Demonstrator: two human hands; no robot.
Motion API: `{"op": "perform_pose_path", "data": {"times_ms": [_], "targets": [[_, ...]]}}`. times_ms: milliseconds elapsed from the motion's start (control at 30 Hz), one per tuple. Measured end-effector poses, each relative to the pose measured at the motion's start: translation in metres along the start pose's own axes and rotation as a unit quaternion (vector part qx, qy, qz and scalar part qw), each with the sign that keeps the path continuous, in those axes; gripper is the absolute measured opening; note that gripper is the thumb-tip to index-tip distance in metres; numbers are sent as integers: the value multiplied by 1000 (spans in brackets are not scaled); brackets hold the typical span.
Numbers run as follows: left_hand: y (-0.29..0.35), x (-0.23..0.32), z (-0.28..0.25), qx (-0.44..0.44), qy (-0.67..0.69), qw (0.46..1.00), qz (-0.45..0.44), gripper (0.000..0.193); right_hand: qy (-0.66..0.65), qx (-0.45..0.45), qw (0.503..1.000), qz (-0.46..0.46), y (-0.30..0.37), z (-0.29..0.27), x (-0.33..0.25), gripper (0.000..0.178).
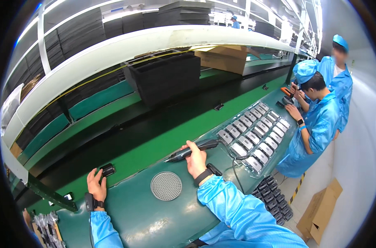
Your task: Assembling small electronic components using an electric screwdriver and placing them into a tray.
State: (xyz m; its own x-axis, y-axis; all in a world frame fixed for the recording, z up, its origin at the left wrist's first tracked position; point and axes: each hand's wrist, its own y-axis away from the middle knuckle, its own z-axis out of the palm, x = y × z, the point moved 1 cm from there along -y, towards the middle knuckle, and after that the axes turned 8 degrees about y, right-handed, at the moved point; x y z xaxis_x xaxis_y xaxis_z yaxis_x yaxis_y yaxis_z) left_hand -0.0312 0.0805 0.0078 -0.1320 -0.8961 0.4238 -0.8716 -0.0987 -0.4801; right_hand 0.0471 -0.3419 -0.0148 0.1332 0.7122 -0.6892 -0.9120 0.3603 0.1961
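My right hand [195, 160] is wrapped round a black electric screwdriver [183, 154]. The tool lies nearly level, its tip pointing left and its cord running off to the right. My left hand [97, 187] reaches to the edge of the green belt, fingers apart. Its fingertips are at the left end of a small black device [108, 170]; whether they press on it is hard to tell. Between my hands, a round grey perforated disc [166, 186] lies on the green mat [155, 219]. A small black object [214, 168] sits beside my right wrist.
Clear trays of grey-silver parts [254, 136] fill the bench to the right. Black parts [273, 199] are stacked below them, near a cardboard box [320, 211]. A green conveyor belt [171, 134] passes along the far side. Two people in blue [318, 120] are at the right.
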Motion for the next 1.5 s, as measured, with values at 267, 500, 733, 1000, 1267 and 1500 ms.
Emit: {"op": "perform_pose_path", "data": {"times_ms": [267, 500, 733, 1000, 1267, 1500], "targets": [[6, 8, 0, 1, 10, 1000, 7, 41, -4, -10, 1000, 0, 4, 2, -2, 13], [6, -4, 5, -8, 16, 1000, 16, 37, 8, -1, 1000, 14, 6, 2, -4, 16], [3, -1, 4, -34, 40, 998, 31, 25, 5, -3, 1000, 22, 4, 2, -4, 14], [0, 5, 0, -40, 42, 998, 38, 23, 4, 6, 999, 31, 5, 2, -3, 15], [-1, 7, -1, -37, 45, 998, 32, 23, 5, -14, 1000, 22, 6, 4, -5, 16], [3, -1, 4, -22, -8, 999, -42, 27, 14, -9, 1000, 21, 7, 2, -5, 16]]}}
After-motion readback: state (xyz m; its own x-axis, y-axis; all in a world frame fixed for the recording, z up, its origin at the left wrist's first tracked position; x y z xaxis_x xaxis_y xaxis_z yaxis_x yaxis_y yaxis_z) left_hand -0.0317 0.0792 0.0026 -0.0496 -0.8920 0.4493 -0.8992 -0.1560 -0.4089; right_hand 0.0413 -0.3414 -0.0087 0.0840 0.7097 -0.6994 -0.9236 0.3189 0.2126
